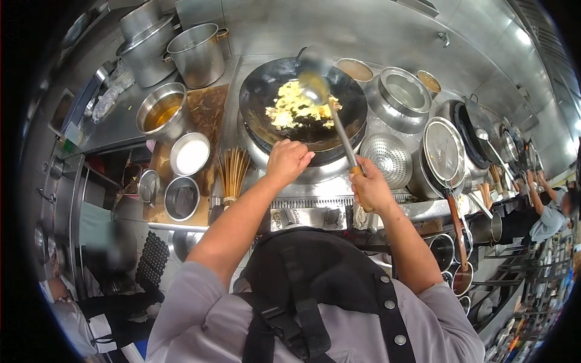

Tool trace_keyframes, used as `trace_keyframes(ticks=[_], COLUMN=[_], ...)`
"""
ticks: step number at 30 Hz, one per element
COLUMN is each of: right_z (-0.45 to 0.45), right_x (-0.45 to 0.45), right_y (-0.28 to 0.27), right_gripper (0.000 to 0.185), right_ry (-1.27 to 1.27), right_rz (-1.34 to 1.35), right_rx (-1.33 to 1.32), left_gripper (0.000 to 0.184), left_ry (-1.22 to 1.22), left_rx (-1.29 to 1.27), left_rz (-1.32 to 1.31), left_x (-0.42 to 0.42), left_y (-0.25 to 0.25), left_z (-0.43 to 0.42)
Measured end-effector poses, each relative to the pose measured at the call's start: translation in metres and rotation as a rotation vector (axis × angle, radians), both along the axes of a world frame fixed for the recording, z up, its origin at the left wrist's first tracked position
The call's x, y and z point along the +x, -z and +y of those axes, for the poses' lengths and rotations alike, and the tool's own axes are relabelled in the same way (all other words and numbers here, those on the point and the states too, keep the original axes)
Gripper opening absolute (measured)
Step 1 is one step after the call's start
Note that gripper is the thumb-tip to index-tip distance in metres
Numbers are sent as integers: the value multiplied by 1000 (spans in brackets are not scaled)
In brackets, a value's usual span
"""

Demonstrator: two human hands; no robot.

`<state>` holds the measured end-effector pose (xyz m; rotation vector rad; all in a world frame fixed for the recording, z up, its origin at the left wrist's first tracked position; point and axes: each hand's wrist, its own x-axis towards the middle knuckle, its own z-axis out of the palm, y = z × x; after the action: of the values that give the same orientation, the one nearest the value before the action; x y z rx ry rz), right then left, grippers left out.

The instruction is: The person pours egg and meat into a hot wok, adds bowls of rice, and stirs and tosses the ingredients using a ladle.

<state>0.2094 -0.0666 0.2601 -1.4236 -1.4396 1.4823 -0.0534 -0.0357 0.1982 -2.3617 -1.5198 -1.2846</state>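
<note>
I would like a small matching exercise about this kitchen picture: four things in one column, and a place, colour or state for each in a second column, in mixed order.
Column 1
1. ladle
2. chopped-up food
3. bundle of thin sticks
4. left hand

Column 2
A. tan
B. near the close rim of the wok
C. gripped by the right hand
D. yellow pieces lying inside the wok

Pairs: 1-C, 2-D, 3-A, 4-B

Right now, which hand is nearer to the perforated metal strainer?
Right: the right hand, around the ladle's wooden handle, is just beside the perforated metal strainer; the left hand is farther away, at the wok's near rim.
</note>
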Motion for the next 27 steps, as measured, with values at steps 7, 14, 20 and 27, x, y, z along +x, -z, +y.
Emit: trace_keyframes(ticks=[7,14,20,27], right_z=[1,-19,-27,-17], right_x=[-6,-4,-13,-11], right_y=[-2,-13,-14,-8], right_gripper=[47,44,53,51], right_ry=[127,7,-60,-141], right_rz=[365,616,170,112], right_rx=[-191,-411,-94,-175], left_gripper=[30,31,31,30], left_ry=[7,0,18,18], left_rx=[22,-4,-5,-16], left_rz=[-3,1,6,0], left_x=[1,-2,-3,-3], left_y=[-1,-1,2,2], left_z=[2,2,4,5])
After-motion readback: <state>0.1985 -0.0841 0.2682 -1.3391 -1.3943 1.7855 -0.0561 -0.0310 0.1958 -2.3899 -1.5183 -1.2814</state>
